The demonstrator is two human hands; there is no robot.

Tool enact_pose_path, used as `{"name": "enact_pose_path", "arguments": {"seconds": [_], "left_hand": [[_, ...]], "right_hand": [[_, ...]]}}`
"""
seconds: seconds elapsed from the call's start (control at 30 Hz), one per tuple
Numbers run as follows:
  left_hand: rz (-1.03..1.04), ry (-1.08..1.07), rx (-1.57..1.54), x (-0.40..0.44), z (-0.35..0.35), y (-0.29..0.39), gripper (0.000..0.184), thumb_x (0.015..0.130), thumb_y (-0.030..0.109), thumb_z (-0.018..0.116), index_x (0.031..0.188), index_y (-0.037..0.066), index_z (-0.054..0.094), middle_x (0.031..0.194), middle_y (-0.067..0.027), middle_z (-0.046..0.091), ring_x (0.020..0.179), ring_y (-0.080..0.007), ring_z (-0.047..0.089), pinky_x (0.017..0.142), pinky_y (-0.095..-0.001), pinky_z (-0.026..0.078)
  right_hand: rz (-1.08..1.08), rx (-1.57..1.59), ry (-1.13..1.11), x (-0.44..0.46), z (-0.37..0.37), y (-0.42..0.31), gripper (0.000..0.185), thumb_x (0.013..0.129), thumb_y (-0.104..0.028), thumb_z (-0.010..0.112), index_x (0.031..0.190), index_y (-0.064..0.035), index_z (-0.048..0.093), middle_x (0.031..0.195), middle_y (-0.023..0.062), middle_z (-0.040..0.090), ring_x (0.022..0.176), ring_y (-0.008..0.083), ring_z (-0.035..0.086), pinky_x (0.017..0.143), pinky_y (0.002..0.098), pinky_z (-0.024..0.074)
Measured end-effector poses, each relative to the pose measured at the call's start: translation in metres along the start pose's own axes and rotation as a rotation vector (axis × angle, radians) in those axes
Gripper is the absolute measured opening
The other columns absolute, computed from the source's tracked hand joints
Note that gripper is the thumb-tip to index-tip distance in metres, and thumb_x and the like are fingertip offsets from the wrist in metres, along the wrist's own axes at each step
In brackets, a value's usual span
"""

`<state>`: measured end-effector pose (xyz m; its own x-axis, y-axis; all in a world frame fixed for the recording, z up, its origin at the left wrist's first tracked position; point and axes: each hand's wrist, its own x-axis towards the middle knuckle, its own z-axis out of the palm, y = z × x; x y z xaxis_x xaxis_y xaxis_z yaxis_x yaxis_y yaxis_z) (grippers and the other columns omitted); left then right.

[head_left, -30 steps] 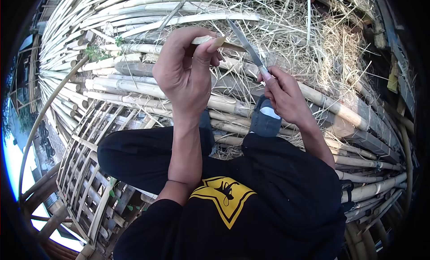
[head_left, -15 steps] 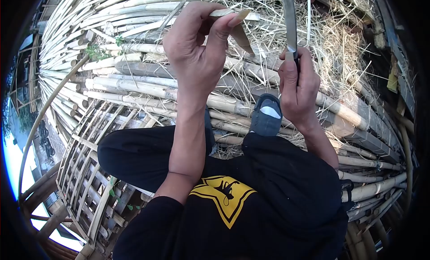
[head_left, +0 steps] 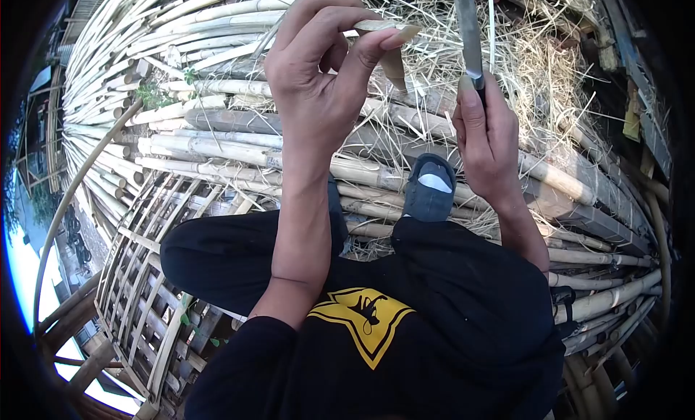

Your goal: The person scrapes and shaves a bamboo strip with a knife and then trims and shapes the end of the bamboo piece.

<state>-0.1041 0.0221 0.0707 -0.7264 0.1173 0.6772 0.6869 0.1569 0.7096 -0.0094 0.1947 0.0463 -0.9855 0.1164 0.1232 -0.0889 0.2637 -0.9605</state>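
Raised at the upper middle, my left hand (head_left: 322, 72) pinches a thin bamboo strip (head_left: 393, 66) between thumb and fingers. The strip looks bent, with one part pointing down and a pale part lying across the fingertips. To its right, my right hand (head_left: 486, 134) is closed round the dark handle of a knife (head_left: 469, 36). The blade points up and its tip is cut off by the top edge of the view. Knife and strip are apart.
Bamboo poles (head_left: 217, 150) lie in piles below and to the left. Thin shavings (head_left: 536, 94) are strewn at the upper right. A woven bamboo lattice (head_left: 148, 290) stands at the lower left. A grey shoe (head_left: 430, 195) rests on the poles.
The knife has swung from pointing up-left towards the strip to pointing straight up, farther right. My left hand has moved up and right with the strip.
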Motion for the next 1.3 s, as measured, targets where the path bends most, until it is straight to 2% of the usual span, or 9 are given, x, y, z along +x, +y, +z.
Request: {"name": "enact_pose_path", "arguments": {"seconds": [0.17, 0.27, 0.43, 0.57, 0.7, 0.87, 1.1, 1.2, 1.3], "left_hand": [[0.013, -0.163, 0.090, 0.000, -0.010, 0.009, 0.012, 0.085, 0.005, 0.072, 0.091, -0.003, 0.067, 0.090, -0.0050, 0.064, 0.069, -0.0053, 0.054, 0.059, -0.0188, 0.042], [0.011, -0.098, 0.036, 0.002, -0.006, 0.004, 0.011, 0.081, 0.006, 0.075, 0.087, -0.001, 0.069, 0.085, -0.0030, 0.065, 0.062, -0.0043, 0.050, 0.053, -0.0190, 0.037], [-0.050, -0.021, -0.020, -0.005, -0.014, -0.004, 0.014, 0.077, 0.007, 0.078, 0.086, 0.000, 0.069, 0.081, -0.0028, 0.066, 0.056, -0.0042, 0.045, 0.049, -0.0192, 0.032], [-0.090, -0.025, -0.080, -0.005, -0.018, -0.002, 0.014, 0.077, 0.007, 0.078, 0.086, 0.000, 0.069, 0.082, -0.0028, 0.066, 0.057, -0.0038, 0.046, 0.049, -0.0187, 0.032], [-0.217, -0.010, -0.174, -0.008, -0.027, 0.000, 0.014, 0.077, 0.006, 0.078, 0.086, 0.000, 0.069, 0.083, -0.0029, 0.066, 0.059, -0.0032, 0.047, 0.049, -0.0184, 0.032], [-0.205, -0.030, -0.089, -0.007, -0.035, -0.001, 0.011, 0.080, 0.003, 0.075, 0.088, -0.002, 0.068, 0.083, -0.0027, 0.065, 0.061, -0.0035, 0.048, 0.051, -0.0187, 0.033], [-0.277, -0.057, -0.195, -0.009, -0.042, 0.000, 0.011, 0.083, 0.001, 0.072, 0.092, -0.003, 0.067, 0.089, -0.0062, 0.064, 0.073, -0.0070, 0.057, 0.060, -0.0183, 0.044], [-0.267, -0.056, -0.177, -0.008, -0.039, 0.000, 0.012, 0.082, 0.002, 0.073, 0.092, -0.002, 0.067, 0.089, -0.0059, 0.064, 0.073, -0.0067, 0.057, 0.060, -0.0185, 0.044], [-0.254, -0.036, -0.202, -0.009, -0.036, 0.001, 0.011, 0.082, 0.002, 0.073, 0.091, -0.002, 0.068, 0.088, -0.0053, 0.064, 0.070, -0.0061, 0.055, 0.058, -0.0184, 0.043]], "right_hand": [[0.096, -0.416, -0.198, -0.022, 0.032, 0.049, 0.021, 0.103, -0.019, 0.040, 0.101, 0.0008, 0.044, 0.057, 0.0142, 0.045, 0.046, 0.0268, 0.050, 0.047, 0.0424, 0.0356], [0.128, -0.519, -0.270, -0.009, 0.020, 0.050, 0.021, 0.103, -0.023, 0.042, 0.098, -0.0025, 0.043, 0.057, 0.0083, 0.045, 0.044, 0.0187, 0.047, 0.044, 0.0373, 0.0358], [0.877, 1.098, -0.597, 0.009, 0.000, 0.040, 0.030, 0.103, -0.032, 0.042, 0.090, -0.0053, 0.043, 0.059, -0.0028, 0.041, 0.037, 0.0101, 0.031, 0.036, 0.0300, 0.0296], [-0.012, -0.019, -0.054, -0.003, 0.010, 0.005, 0.020, 0.102, -0.021, 0.046, 0.096, -0.0011, 0.047, 0.055, 0.0025, 0.044, 0.041, 0.0107, 0.042, 0.041, 0.0299, 0.0288], [-0.199, 0.094, 0.082, -0.019, 0.028, 0.026, 0.021, 0.103, -0.016, 0.040, 0.108, 0.0025, 0.047, 0.056, -0.0011, 0.043, 0.044, 0.0059, 0.038, 0.041, 0.0251, 0.0285], [0.142, -0.459, -0.268, -0.021, 0.043, 0.062, 0.022, 0.102, -0.023, 0.043, 0.100, -0.0011, 0.042, 0.057, 0.0050, 0.044, 0.048, 0.0118, 0.049, 0.045, 0.0338, 0.0349], [0.904, 0.810, -0.565, -0.008, 0.020, 0.015, 0.025, 0.104, -0.031, 0.040, 0.095, -0.0072, 0.043, 0.060, -0.0027, 0.039, 0.043, 0.0029, 0.031, 0.038, 0.0188, 0.0251], [0.074, 0.082, -0.233, -0.007, 0.018, -0.006, 0.023, 0.104, -0.027, 0.039, 0.093, -0.0065, 0.041, 0.060, -0.0037, 0.036, 0.045, 0.0011, 0.033, 0.037, 0.0171, 0.0239], [-0.091, 0.272, 0.032, -0.012, 0.014, -0.022, 0.022, 0.104, -0.023, 0.039, 0.096, -0.0034, 0.043, 0.062, -0.0036, 0.040, 0.045, 0.0028, 0.034, 0.038, 0.0210, 0.0246]]}}
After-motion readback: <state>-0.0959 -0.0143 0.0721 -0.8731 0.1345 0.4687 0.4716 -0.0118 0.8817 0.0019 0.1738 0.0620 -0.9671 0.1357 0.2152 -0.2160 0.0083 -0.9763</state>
